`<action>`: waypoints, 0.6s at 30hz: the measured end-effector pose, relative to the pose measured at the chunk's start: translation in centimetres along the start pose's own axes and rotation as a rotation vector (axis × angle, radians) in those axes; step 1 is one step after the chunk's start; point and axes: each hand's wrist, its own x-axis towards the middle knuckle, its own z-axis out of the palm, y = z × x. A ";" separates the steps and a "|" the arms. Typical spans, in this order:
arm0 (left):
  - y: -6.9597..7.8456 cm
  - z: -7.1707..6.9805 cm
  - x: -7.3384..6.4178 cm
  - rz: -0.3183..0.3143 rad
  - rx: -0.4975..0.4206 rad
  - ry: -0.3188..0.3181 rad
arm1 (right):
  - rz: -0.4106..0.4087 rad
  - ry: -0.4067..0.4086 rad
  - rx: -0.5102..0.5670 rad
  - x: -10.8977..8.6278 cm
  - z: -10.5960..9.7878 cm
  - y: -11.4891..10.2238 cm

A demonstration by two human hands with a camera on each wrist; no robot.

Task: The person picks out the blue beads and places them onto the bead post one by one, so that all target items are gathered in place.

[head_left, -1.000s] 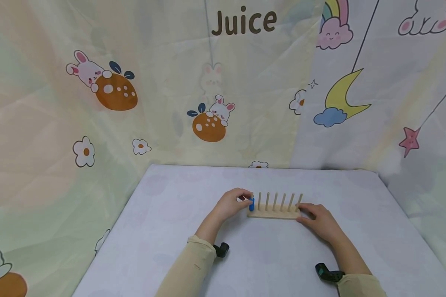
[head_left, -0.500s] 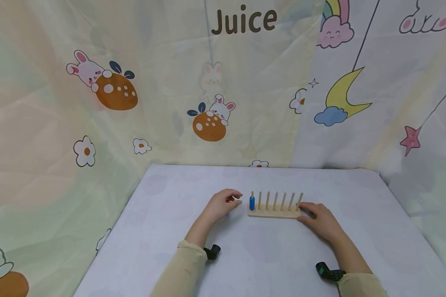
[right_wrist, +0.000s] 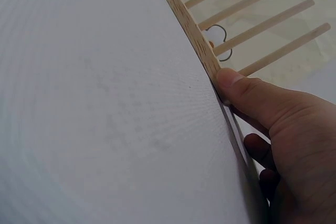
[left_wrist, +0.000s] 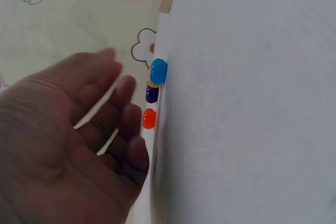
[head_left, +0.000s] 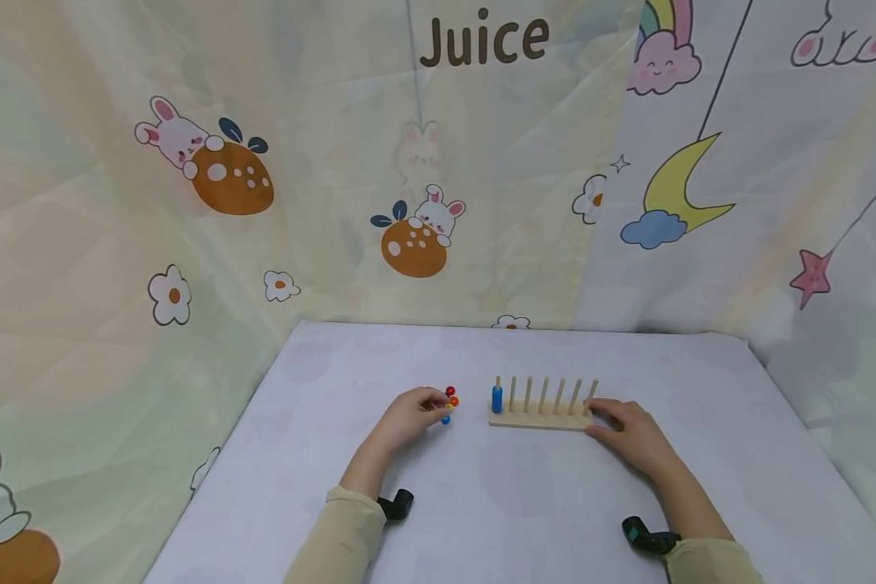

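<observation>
A wooden peg board [head_left: 540, 419] with a row of upright pegs stands on the table. Blue beads [head_left: 497, 399] are stacked on its leftmost peg, whose tip shows above them. At the opposite end, my right hand [head_left: 631, 434] pinches the base between thumb and fingers, its thumb [right_wrist: 231, 80] on the near edge. My left hand [head_left: 409, 415] is low beside a small group of loose beads, its fingers loosely bent and nothing seen in its grasp. Among these lie a red bead [head_left: 450, 391], an orange bead [left_wrist: 149, 119], a dark purple bead [left_wrist: 152, 94] and a blue bead [left_wrist: 159, 72].
A pale cloth covers the table [head_left: 526, 495], and a printed curtain [head_left: 321, 178] hangs behind its far edge. Black wrist cameras [head_left: 397, 504] are strapped at both sleeves.
My left hand has let go at the blue bead stack and moved left to the loose beads, which now show past its fingers. My right hand stays on the board's end.
</observation>
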 end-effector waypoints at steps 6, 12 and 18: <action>-1.0 0.1 -0.6 0.014 0.029 0.022 | 0.007 -0.001 0.006 0.0 0.1 0.2; -1.3 0.2 -0.7 0.049 0.077 0.019 | 0.026 -0.018 0.016 -0.1 0.0 0.3; -1.5 0.4 -0.8 0.067 0.121 0.013 | 0.024 -0.016 0.009 -0.1 0.1 0.4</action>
